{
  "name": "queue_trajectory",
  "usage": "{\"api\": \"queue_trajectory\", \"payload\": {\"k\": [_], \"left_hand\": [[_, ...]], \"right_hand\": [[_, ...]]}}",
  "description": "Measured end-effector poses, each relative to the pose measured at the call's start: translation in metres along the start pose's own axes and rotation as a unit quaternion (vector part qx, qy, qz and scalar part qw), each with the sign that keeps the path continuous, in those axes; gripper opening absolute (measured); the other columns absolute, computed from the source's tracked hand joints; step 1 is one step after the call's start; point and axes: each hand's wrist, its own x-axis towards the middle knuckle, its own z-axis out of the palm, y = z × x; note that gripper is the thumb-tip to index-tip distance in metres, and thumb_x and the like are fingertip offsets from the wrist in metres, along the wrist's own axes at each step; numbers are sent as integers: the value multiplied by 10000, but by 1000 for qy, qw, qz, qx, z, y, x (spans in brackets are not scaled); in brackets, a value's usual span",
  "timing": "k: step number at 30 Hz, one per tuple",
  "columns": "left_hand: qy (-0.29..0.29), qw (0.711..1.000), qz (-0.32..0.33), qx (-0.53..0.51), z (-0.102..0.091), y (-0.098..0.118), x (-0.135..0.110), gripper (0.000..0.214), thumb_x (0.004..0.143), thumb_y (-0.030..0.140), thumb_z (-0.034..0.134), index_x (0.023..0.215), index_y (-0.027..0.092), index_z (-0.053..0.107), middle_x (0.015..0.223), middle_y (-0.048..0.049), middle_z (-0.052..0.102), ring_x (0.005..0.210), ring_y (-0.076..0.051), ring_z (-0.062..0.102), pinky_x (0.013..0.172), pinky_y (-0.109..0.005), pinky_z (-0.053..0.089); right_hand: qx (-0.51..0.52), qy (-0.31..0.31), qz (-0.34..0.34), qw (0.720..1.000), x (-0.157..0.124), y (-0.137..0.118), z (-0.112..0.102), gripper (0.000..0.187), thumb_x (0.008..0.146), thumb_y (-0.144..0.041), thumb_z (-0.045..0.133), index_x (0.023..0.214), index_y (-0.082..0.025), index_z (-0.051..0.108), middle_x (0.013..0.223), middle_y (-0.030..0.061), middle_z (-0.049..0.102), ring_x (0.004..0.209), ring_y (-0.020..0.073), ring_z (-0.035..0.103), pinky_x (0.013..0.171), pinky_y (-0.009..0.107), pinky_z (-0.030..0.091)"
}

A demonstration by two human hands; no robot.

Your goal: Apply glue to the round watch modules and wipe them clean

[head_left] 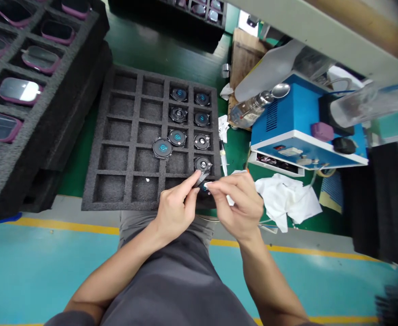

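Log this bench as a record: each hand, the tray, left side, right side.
Left hand: pinches a dark piece over the foam tray's near right corner
Right hand: pinches a small white piece close beside it
Tray: round watch-like pieces in the right-hand columns; one lies over a divider
Left side: stacked foam trays
Right side: blue machine, white cloths

The tray [128, 185] is matt black foam, rough and grainy, while the discs [162, 148] have smooth, glossy dark faces. The bench [144, 50] is smooth green with a slight sheen. The box [285, 111] looks like painted metal, smooth and satiny. The bottle [248, 113] is clear and shiny, glass or plastic hard to tell. The board [249, 50] is dull, worn wood; the wipes [294, 199] are matt, crumpled paper or cloth. The shirt [178, 280] is matt cloth, the floor [66, 262] smooth and faintly glossy.
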Motion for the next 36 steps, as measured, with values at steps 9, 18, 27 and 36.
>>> {"api": "queue_trajectory", "payload": {"k": [9, 18, 27, 36], "left_hand": [[5, 1000, 17, -3, 1, -2, 0, 424, 950, 106, 532, 1355, 165, 642, 1254, -90, 741, 994, -189, 776, 878, -263, 625], [-5, 997, -61, -43, -2, 0, 1, 378, 941, 171, 597, 1308, 147, 684, 1138, -81, 788, 855, -186, 790, 774, -246, 634], [2, 999, -34, -24, -2, -1, 2, 402, 933, 150, 601, 1325, 190, 681, 1189, -68, 770, 964, -202, 783, 867, -260, 630], [13, 1000, 2, 0, 0, -1, 1, 416, 934, 134, 591, 1342, 153, 666, 1153, -99, 780, 880, -193, 792, 804, -248, 636]], "right_hand": [[-22, -9, -20, 1000, 2, -2, 10, 235, 903, -102, 650, 1023, -285, 733, 847, 19, 699, 805, 177, 594, 745, 353, 496], [-47, 64, 60, 995, 9, 32, 3, 152, 913, -141, 664, 975, -257, 740, 806, 11, 670, 776, 174, 593, 716, 345, 471], [-54, 57, 0, 997, 10, 14, 16, 176, 905, -95, 655, 943, -253, 724, 824, 23, 687, 814, 183, 585, 734, 349, 490], [-40, 79, 29, 996, 8, 10, 5, 194, 894, -95, 681, 1001, -253, 715, 817, 16, 677, 767, 166, 588, 713, 341, 480]]}}
